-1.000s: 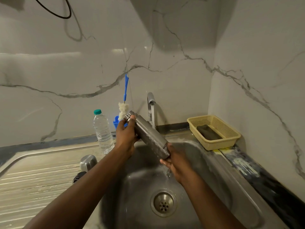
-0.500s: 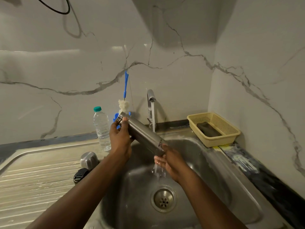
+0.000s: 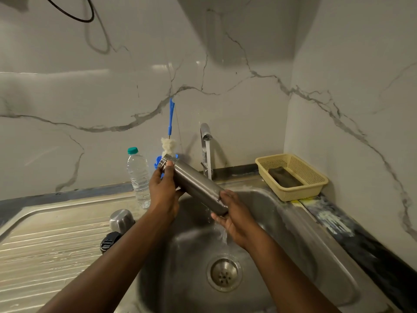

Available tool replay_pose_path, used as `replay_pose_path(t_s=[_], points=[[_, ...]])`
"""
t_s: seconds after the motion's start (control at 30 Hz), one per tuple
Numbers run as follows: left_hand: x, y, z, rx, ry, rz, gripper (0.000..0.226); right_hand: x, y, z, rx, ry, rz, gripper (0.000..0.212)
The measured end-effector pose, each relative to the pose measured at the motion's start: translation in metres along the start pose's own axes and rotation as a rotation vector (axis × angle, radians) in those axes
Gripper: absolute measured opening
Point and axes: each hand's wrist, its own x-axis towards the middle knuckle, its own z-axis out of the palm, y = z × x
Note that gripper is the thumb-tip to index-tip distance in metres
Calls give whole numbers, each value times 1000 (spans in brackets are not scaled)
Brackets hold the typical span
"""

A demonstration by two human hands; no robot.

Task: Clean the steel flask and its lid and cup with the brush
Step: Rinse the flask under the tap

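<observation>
Steel flask [image 3: 196, 186] tilted over sink basin [image 3: 293, 233], beneath running tap [image 3: 205, 132]. Left hand [image 3: 163, 190] grasping neck end; right hand [image 3: 234, 213] curled round base. Risk: wet steel slipping, dropping into basin.

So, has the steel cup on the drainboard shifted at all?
No. The steel cup stands where it did on the drainboard, in the same spot just in front of the water bottle.

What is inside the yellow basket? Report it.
The yellow basket holds one dark oblong pad, lying flat. The basket floor beneath it is covered.
</observation>
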Motion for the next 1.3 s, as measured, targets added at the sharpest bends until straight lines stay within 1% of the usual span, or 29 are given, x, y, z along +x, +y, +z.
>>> replay_pose_path(t_s=[0.07, 0.13, 0.23, 0.27, 0.4, 0.5, 0.6, 0.67, 0.77, 0.9, 0.97, 1.07, 1.13, 1.2, 1.23, 1.3], points=[[0, 3, -2, -17, -21, -32, 54, -6, -4, -1, 7, -18, 18, 41], [-1, 5, -2, -27, -63, -61, 45, -9, -6, -2, -20, -24, 45, 47], [-6, -2, 3, 46, -124, -64, 45, -8, -6, -4, -6, -26, 35, 52], [-9, -9, 6, 85, -152, -65, 48, -8, -5, -4, 6, -26, 20, 52], [-30, -46, 21, 192, -270, -112, 78, -6, -4, -1, 29, -55, -3, 55], [-39, -63, 30, 219, -300, -112, 86, -7, -5, -5, 82, -33, 9, 52], [-36, -65, 34, 210, -279, -133, 86, -10, -9, -7, 99, -33, 26, 52], [-26, -58, 36, 163, -247, -163, 85, -12, -12, -5, 84, -53, 49, 53], [-7, -35, 41, 87, -149, -183, 82, -13, -12, -4, 92, -73, 138, 59], [17, -5, 45, 29, -41, -196, 75, -13, -13, -11, 81, -32, 233, 61], [20, -3, 45, 55, -19, -195, 68, -11, -13, -15, -32, 8, 238, 56], [10, -20, 45, 165, -93, -192, 57, -10, -13, -17, -421, 52, 148, 44], [6, -36, 43, 248, -156, -165, 58, -12, -14, -16, -650, 22, 37, 38], [5, -44, 42, 283, -190, -177, 60, -14, -13, -15, -751, -31, -59, 33], [3, -45, 42, 287, -197, -193, 57, -16, -11, -15, -791, -59, -112, 38], [0, -44, 43, 277, -225, -229, 51, -15, -6, -15, -910, -51, -220, 61]])
